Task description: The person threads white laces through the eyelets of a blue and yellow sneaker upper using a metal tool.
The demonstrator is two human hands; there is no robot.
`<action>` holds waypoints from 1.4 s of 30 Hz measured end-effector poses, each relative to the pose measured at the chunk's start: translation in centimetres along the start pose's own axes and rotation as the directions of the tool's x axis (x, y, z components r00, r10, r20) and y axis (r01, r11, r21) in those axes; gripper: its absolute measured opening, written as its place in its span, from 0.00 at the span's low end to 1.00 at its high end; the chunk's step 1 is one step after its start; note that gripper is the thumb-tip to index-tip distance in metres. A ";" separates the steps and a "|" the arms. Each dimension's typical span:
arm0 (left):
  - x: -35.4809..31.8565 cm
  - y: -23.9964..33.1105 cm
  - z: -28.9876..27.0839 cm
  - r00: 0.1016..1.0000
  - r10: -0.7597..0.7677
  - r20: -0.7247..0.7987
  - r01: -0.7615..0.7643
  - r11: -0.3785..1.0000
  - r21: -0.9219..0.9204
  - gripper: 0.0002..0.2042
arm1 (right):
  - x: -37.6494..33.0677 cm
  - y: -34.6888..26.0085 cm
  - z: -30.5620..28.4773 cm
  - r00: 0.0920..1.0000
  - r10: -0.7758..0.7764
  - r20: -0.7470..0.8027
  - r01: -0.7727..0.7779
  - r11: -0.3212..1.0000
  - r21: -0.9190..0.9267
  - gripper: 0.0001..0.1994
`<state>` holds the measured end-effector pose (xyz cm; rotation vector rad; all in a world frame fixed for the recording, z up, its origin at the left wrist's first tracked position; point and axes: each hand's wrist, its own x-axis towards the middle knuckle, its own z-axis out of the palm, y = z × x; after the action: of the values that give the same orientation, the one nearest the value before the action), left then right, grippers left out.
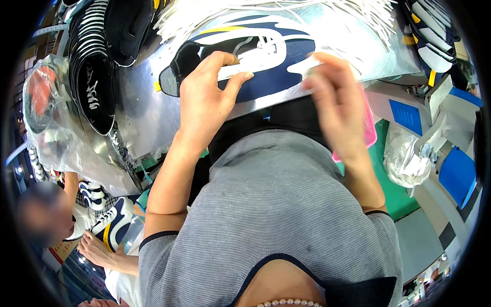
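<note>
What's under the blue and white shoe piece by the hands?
The shiny metal table shows around the shoe piece. Whatever lies right beneath the piece is covered, so I can't tell. The left hand hides some of its edge too.

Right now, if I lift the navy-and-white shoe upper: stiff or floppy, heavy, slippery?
Probably floppy: the shoe upper looks thin and lies spread nearly flat. Likely light for its size, being just thin layered panels. It may slide if pushed, since the metal table looks smooth.
</note>
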<state>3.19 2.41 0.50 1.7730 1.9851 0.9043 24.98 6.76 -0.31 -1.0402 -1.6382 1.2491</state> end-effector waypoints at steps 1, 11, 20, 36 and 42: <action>-0.1 0.0 0.0 1.000 -0.004 0.004 0.004 0.999 0.033 0.12 | -0.2 0.0 1.3 0.993 0.037 0.110 -0.034 0.999 -0.031 0.10; -0.1 -0.6 -0.2 0.999 0.045 -0.009 -0.045 0.997 0.060 0.12 | 1.1 1.5 3.2 0.964 0.088 0.253 -0.065 0.993 -0.096 0.06; 0.2 -2.1 -0.1 0.984 0.158 0.087 -0.151 0.985 -0.083 0.11 | 2.9 2.1 3.6 0.926 0.168 0.338 -0.124 0.981 -0.147 0.08; -0.9 -1.8 -0.7 0.937 0.322 0.139 -0.332 0.941 0.059 0.13 | 3.3 0.8 5.5 0.914 0.229 0.334 -0.135 0.950 -0.282 0.07; -1.0 -2.2 -0.6 0.924 0.349 0.156 -0.356 0.934 0.020 0.13 | 2.6 1.8 7.2 0.937 0.216 0.275 -0.111 0.929 -0.352 0.11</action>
<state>1.31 1.27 -0.59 2.2022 1.6352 0.8005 17.68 7.25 -3.07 -1.2572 -2.0942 1.3257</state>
